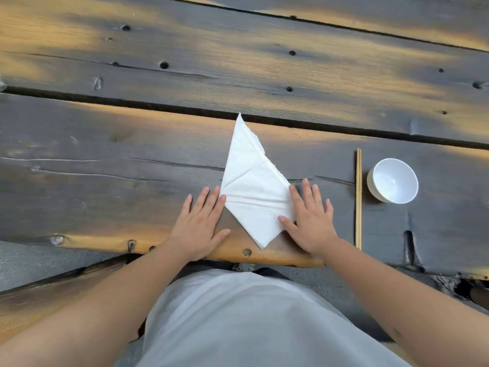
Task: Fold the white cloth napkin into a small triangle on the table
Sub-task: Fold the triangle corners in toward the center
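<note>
My left hand (200,222) lies flat on the table (105,168), fingers straight and spread, gripping nothing; its index fingertip touches the left corner of the napkin (255,192). My right hand (309,221) is flat as well, fingers straight, with the index finger and thumb resting on the napkin's right edge and the other fingers on bare wood.

Between the two hands lies the napkin, white, folded into a kite-like shape. Its long point runs away from my hands toward the dark gap between the planks, and its short point comes back toward me, ending just short of the table's near edge between my wrists. Creases cross it at the level of my fingertips, and layered edges show along its right side.

Right of my right hand, apart from it, lie chopsticks (358,197) pointing away from me. Just beyond them to the right stands a white bowl (394,181).
</note>
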